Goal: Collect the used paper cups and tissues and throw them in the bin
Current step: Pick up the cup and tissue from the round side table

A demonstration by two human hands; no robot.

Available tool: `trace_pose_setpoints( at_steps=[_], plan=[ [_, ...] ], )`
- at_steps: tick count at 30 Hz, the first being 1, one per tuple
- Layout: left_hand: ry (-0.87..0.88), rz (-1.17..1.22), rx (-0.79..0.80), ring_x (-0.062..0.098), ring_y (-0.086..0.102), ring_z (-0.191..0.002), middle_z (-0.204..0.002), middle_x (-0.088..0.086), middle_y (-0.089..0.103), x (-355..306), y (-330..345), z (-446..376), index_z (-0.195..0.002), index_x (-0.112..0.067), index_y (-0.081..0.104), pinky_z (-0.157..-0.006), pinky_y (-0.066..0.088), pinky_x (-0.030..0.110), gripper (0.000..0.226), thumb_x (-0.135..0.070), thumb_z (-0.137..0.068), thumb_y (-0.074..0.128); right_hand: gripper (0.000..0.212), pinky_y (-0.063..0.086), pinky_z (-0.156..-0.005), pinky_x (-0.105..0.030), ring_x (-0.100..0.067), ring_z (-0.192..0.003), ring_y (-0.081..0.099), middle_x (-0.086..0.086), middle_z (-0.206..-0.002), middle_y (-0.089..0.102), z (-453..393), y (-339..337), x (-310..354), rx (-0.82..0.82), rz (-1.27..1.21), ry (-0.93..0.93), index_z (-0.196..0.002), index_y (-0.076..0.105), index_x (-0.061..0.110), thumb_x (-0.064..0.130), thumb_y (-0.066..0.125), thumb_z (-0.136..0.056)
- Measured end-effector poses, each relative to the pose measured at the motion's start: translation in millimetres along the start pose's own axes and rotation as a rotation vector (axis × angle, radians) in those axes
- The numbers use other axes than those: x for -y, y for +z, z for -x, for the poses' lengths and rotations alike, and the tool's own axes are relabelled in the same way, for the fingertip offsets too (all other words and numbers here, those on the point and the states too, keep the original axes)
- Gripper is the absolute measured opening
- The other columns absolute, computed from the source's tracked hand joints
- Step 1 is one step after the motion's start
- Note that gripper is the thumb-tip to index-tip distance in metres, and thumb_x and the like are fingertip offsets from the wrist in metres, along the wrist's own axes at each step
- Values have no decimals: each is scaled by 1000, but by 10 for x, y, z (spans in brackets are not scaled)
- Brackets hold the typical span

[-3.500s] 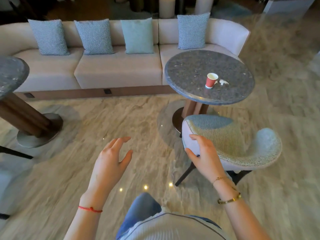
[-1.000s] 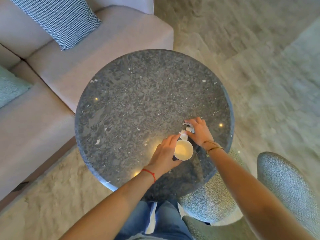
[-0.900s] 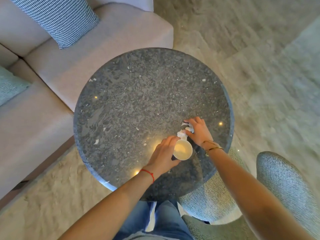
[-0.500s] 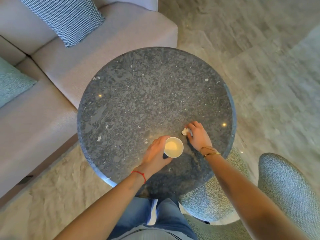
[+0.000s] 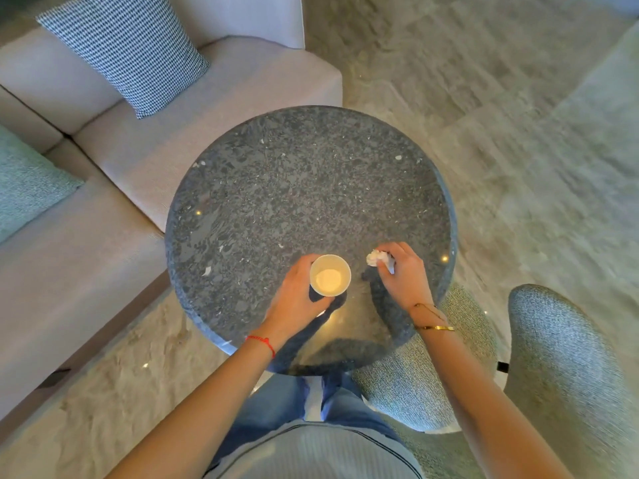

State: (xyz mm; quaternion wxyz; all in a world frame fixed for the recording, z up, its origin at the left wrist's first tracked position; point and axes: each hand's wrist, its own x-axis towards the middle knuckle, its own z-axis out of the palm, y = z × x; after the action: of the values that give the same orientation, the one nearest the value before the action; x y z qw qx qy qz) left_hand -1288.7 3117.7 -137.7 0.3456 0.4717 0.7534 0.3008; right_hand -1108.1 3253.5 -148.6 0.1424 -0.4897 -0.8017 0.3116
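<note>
I look straight down on a round dark stone table [image 5: 304, 188]. My left hand [image 5: 295, 299] grips a paper cup [image 5: 330, 275] from its left side; the cup stands upright near the table's front edge, and I see its white inside. To its right, my right hand [image 5: 403, 274] pinches a crumpled white tissue [image 5: 375, 258] just above the tabletop. The hands are a short gap apart. No bin is in view.
A beige sofa [image 5: 145, 140] with a checked cushion [image 5: 128, 46] and a green cushion [image 5: 24, 181] runs behind and left of the table. A green-grey chair [image 5: 567, 368] stands at the right, close to my legs. Pale stone floor [image 5: 501, 98] lies all around.
I walked up to the table. My left hand took hold of the cup and drew it left, away from the tissue. My right hand gathered the tissue and lifted it slightly.
</note>
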Motion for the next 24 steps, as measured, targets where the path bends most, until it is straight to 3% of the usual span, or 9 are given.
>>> trace_pose_setpoints(
  at_steps=[3,7,9,14,18,20,24],
  plan=[
    [9,5,21,14,52,-117,-129,-5,52,48,-121,188,-128,-29,38,-92,48,35,69,-30,-73,79,21,43,-81,-28,-27,-97,57,-11,-107,61,331,-54,119,-29,-16,45,-109,62,6,7,60,-88],
    [59,16,36,-4,50,-105,-116,-23,48,148,-325,518,-118,-45,33,-78,41,16,65,-38,-70,78,19,43,-80,-29,-23,-94,56,-7,-103,60,768,-50,314,-73,-40,112,-108,63,10,10,61,-89],
    [87,2,45,-8,48,-103,-113,-28,44,207,-435,696,-118,-45,33,-77,37,11,66,-39,-71,78,19,46,-81,-32,-22,-93,56,-6,-103,60,1009,-27,434,-101,-48,132,-107,64,11,11,62,-88],
    [181,-21,91,-5,46,-102,-115,-21,46,323,-660,1117,-120,-37,36,-74,38,8,65,-34,-73,80,19,42,-78,-29,-18,-90,52,-3,-102,57,1637,82,733,-167,-10,166,-109,62,14,16,61,-90],
    [260,-34,133,-3,45,-104,-118,-19,46,340,-770,1450,-121,-36,37,-76,38,6,66,-31,-73,81,18,30,-66,-13,-13,-85,48,4,-95,51,2175,141,898,-245,-13,201,-107,63,14,17,61,-90],
    [303,-55,154,-3,44,-104,-118,-17,46,305,-794,1586,-122,-34,38,-75,38,4,65,-29,-74,82,17,31,-65,-9,-13,-83,49,4,-94,53,2470,147,955,-284,-29,234,-106,64,15,17,62,-89],
    [376,-77,190,-1,45,-105,-119,-15,49,179,-752,1800,-124,-29,41,-76,39,6,67,-27,-72,82,15,37,-68,-22,-15,-86,53,2,-96,57,3063,122,1008,-347,-56,296,-104,64,16,16,62,-89]
  ],
)
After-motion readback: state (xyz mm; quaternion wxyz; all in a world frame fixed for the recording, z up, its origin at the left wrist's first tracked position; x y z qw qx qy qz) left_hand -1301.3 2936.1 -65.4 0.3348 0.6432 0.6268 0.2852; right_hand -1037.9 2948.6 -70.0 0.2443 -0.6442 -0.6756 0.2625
